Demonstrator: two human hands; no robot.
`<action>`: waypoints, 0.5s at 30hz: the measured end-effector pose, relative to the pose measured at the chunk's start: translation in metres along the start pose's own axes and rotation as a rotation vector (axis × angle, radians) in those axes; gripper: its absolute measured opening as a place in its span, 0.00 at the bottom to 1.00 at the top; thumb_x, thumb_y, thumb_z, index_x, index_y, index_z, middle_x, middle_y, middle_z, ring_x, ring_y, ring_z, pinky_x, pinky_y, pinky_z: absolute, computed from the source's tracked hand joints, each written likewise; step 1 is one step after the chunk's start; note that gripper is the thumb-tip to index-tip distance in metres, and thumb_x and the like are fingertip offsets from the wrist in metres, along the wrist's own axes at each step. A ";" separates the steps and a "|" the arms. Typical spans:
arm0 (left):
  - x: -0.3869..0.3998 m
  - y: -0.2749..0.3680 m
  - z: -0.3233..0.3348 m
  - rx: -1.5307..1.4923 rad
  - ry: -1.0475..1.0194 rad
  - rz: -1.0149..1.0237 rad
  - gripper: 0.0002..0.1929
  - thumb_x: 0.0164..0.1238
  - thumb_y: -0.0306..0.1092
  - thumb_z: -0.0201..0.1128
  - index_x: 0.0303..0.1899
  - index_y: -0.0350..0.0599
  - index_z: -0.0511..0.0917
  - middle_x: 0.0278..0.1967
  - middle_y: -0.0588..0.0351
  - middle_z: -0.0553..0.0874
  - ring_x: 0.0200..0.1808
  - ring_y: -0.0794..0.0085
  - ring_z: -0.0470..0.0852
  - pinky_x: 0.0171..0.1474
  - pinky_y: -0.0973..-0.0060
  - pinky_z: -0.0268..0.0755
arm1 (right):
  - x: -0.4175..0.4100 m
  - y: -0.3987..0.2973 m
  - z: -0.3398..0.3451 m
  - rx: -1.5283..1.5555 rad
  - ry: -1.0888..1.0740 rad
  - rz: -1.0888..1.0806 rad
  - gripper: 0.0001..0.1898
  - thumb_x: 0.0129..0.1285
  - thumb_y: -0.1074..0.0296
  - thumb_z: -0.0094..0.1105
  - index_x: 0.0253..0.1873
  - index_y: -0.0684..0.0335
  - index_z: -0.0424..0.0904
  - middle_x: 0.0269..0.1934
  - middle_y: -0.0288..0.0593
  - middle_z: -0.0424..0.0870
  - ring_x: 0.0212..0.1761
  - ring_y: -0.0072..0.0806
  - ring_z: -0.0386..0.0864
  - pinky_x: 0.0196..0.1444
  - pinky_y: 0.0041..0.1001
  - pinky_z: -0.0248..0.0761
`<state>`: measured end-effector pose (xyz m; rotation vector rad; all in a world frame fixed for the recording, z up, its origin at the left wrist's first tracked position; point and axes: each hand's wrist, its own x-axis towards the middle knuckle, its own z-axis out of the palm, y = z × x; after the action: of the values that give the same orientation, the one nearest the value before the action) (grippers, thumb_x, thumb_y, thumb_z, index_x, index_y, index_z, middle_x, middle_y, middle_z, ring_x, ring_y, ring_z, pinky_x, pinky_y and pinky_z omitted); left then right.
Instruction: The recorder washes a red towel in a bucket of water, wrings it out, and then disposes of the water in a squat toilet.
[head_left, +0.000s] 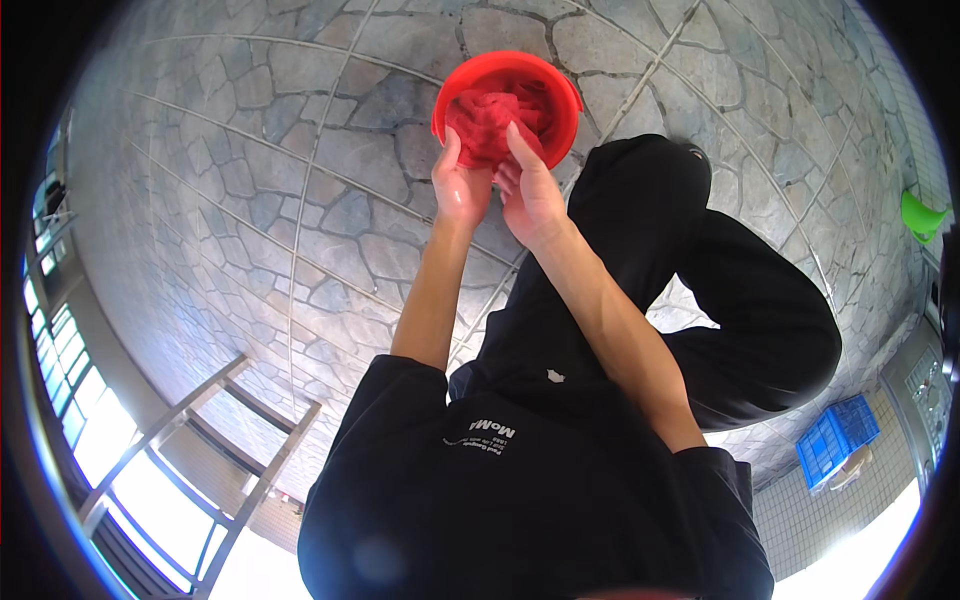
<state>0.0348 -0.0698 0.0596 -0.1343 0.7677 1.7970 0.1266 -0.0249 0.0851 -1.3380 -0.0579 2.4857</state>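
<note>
A red plastic bucket (570, 124) stands on the floor in front of me, at the top of the head view. Over its near side is a bunched, wet-looking red cloth (487, 120), with more of its folds down inside the bucket. My left hand (461, 187) grips the cloth from the left, thumb pointing up along it. On the right, my right hand (534, 187) holds the same cloth, its thumb lying on top and its fingers curled beneath. The undersides of the cloth and most of my fingers are hidden.
Stone-patterned floor tiles (360, 180) surround the bucket. My bent leg in black trousers (637, 202) is close on its right. A metal ladder (255, 487) stands at lower left, a blue plastic crate (836, 442) at lower right. A green plastic object (921, 216) sits by the right edge.
</note>
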 end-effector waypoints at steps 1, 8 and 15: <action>-0.002 -0.001 -0.001 0.090 0.001 0.040 0.28 0.83 0.51 0.45 0.71 0.40 0.67 0.68 0.49 0.76 0.71 0.58 0.71 0.75 0.58 0.59 | 0.002 -0.002 0.005 0.053 0.044 -0.179 0.32 0.64 0.39 0.66 0.58 0.63 0.77 0.46 0.33 0.79 0.50 0.24 0.73 0.59 0.26 0.63; 0.008 -0.013 -0.008 -0.080 0.092 0.013 0.25 0.83 0.48 0.46 0.68 0.40 0.70 0.65 0.51 0.79 0.67 0.59 0.76 0.72 0.59 0.64 | -0.003 -0.013 0.003 0.148 0.003 -0.328 0.16 0.79 0.63 0.52 0.64 0.62 0.73 0.59 0.44 0.82 0.60 0.34 0.81 0.61 0.41 0.74; 0.041 -0.025 -0.027 -0.252 0.201 0.031 0.24 0.83 0.45 0.44 0.68 0.39 0.70 0.67 0.46 0.77 0.67 0.52 0.76 0.71 0.54 0.67 | -0.028 -0.010 -0.011 0.017 0.185 -0.394 0.17 0.77 0.62 0.56 0.62 0.65 0.73 0.58 0.45 0.82 0.58 0.34 0.82 0.61 0.40 0.75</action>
<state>0.0347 -0.0477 0.0094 -0.4769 0.6830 1.9241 0.1525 -0.0254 0.1037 -1.3900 -0.2333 2.0265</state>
